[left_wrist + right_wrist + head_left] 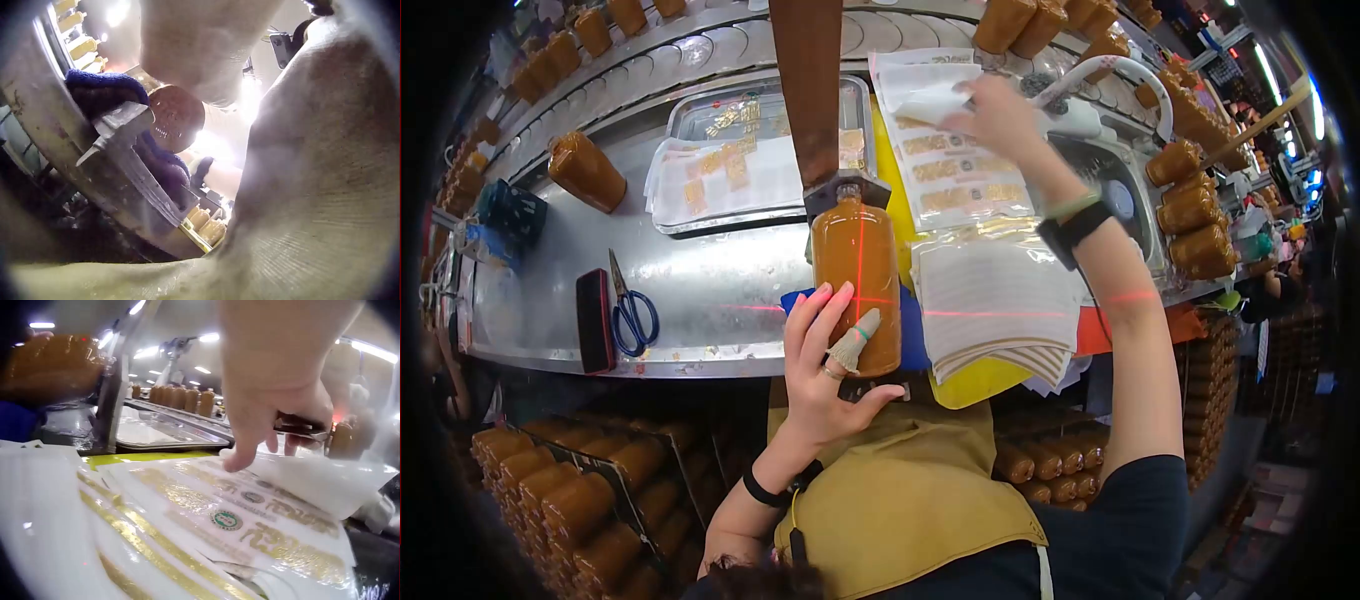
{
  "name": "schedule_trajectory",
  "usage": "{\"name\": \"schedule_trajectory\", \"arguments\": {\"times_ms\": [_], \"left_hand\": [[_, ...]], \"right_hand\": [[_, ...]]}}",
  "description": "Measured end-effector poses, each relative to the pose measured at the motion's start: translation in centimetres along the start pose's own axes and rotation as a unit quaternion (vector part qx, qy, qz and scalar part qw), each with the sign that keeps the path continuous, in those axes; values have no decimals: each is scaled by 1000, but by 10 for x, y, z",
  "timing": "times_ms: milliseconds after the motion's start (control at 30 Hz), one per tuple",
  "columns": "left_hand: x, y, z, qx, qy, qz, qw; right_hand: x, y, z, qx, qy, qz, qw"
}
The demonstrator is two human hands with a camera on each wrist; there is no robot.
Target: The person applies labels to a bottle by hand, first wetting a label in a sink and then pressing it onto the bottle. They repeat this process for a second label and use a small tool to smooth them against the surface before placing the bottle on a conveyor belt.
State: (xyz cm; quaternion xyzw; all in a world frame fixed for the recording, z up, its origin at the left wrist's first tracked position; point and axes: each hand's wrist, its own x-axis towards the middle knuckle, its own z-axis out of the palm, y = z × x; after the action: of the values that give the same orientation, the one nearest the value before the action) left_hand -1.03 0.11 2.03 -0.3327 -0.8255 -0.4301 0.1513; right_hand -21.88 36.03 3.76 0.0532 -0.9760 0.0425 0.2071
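Observation:
A brown glazed bottle [855,260] lies with its neck at a dark bracket [847,190] and a blue cloth [912,330] beneath its lower part. My left hand [825,370] rests fairly straight fingers on the lower bottle; one finger wears a pale cover. In the left wrist view, the bottle's round base [178,119] shows over the blue towel. My right hand [1000,120] is over printed gold decal sheets [960,170], at the lifted edge of a white paper [935,98]. Its curled fingers also hold a small dark metal-edged tool [303,425].
A stack of white gold-edged sheets [995,300] lies nearer me. At left are a metal tray [680,215], scissors [632,315], a dark red-edged block [595,320] and another brown bottle [587,172]. A sink [1115,185] with a curved white faucet [1165,100] is at right.

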Motion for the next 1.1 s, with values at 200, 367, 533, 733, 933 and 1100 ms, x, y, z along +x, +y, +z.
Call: {"name": "schedule_trajectory", "arguments": {"times_ms": [200,367,533,733,933,1100], "left_hand": [[1,-4,-3,10,2,17,1000],[3,-8,-8,0,-17,21,1000],[4,-7,-8,-4,-23,20,1000],[3,-6,2,8,-7,36,999],[5,-1,-2,32,-13,30,999],[3,3,0,42,-21,19,999]], "right_hand": [[-11,12,41,-116,-52,-30,991],[-34,8,-68,-96,98,-14,990],[-195,83,-141,90,162,324,928],[-479,149,-170,-60,531,571,624],[-506,137,-113,165,240,766,573],[-360,163,-125,4,341,435,833]]}}
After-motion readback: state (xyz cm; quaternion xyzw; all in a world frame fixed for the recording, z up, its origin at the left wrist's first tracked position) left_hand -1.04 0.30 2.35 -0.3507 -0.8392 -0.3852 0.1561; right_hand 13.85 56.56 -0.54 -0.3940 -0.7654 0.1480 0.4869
